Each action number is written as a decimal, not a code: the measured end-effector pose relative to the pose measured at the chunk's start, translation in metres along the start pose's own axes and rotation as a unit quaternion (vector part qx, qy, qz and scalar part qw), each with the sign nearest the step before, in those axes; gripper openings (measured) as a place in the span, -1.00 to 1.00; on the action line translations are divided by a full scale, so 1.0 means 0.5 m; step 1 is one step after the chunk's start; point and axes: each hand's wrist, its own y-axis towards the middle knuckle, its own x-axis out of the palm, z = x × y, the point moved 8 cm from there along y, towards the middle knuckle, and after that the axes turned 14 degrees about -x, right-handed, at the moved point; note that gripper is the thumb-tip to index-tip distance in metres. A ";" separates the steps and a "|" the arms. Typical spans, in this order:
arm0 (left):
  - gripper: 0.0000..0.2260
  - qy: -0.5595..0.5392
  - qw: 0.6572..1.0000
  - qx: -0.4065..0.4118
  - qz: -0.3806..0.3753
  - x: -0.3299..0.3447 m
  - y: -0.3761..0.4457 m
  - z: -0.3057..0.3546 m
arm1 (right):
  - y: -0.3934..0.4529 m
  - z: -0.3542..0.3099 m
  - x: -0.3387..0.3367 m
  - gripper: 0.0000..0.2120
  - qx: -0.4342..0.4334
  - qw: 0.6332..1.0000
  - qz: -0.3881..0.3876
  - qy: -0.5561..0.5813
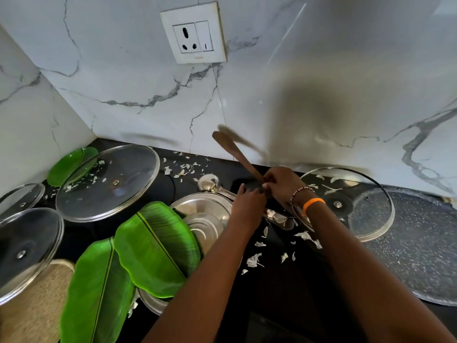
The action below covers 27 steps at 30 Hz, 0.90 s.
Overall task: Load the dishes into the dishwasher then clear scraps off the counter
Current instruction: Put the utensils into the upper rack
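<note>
Here my right hand (279,183) has its fingers (268,186) curled round the lower end of the wooden spatula (235,154), whose blade tilts up and away toward the marble wall. My left hand (248,199) meets it at the same spot, fingers bent inward over the handle end; whether they are truly pinching the wood or only touching it I cannot tell, since the two hands overlap.

The spatula should be light and stiff, dry enough not to slip, so a grip low on the handle ought to serve. The glass lids want more care. The big glass lid (107,183) on the left and the one at right (351,201) both lie knob-down on the black bench (284,288), so there is no handle to take; I judge them heavy, smooth and breakable, best lifted by the metal rim with both hands. The steel plate (207,216) beside my left wrist looks rigid and slick. The banana leaves (153,248) lying over it are soft and would tear if tugged.

White scraps (254,259) are scattered on the bench near my forearms, thin and light; I expect they will sweep better than pick.
</note>
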 end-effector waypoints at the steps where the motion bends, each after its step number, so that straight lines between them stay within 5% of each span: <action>1: -0.58 0.004 1.000 0.015 -0.010 0.002 0.006 0.002 | -0.005 -0.002 -0.007 -0.82 -0.004 0.999 0.010 0.031; 6: -0.62 0.023 0.995 0.073 -0.067 0.000 0.041 0.002 | -0.017 -0.018 -0.041 -0.81 -0.026 0.989 0.058 0.134; 13: -0.87 -0.041 0.996 0.075 0.006 -0.050 0.057 -0.040 | -0.036 -0.077 -0.084 -0.85 -0.118 0.970 0.107 0.185; 22: -0.83 -0.109 0.973 0.082 0.184 -0.117 0.001 -0.091 | -0.072 -0.124 -0.122 -0.84 -0.150 0.961 0.155 0.175; 27: -0.81 -0.229 0.925 0.064 0.297 -0.197 -0.093 -0.129 | -0.146 -0.130 -0.118 -0.82 -0.116 0.937 0.174 0.279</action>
